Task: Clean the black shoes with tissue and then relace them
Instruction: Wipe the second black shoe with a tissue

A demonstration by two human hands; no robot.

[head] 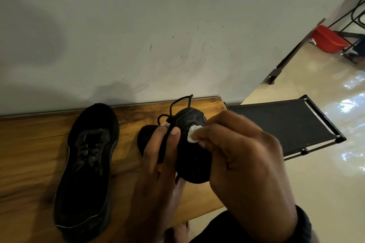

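The small tissue [193, 134] is likely risking shredding or slipping from the pinch if rubbed hard on the rough upper, and the loose lace [180, 100] is dangling where fingers could be snagging it. The right hand [243, 156] is pinching the tissue against the shoe [189, 119], which the left hand [158, 156] is gripping over the surface [29, 154]. The second shoe [87, 163] is lying flat there, further left.

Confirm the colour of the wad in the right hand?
White. Head view shows the tissue wad best, pinched in the right hand against the held black shoe.
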